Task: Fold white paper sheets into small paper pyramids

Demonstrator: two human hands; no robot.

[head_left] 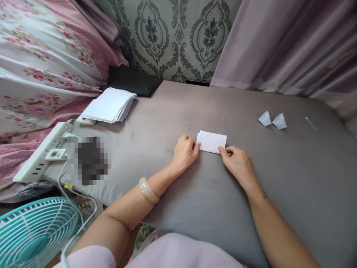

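A small folded white paper is held just above or on the grey cloth surface, its layers slightly offset at the left edge. My left hand pinches its lower left corner between thumb and curled fingers. At the lower right corner, my right hand grips the same paper, thumb on top. Two small folded paper pieces stand side by side farther back on the right.
A stack of white sheets lies at the back left, beside a black folded item. A power strip with cables and a teal fan are at left. A thin stick lies far right.
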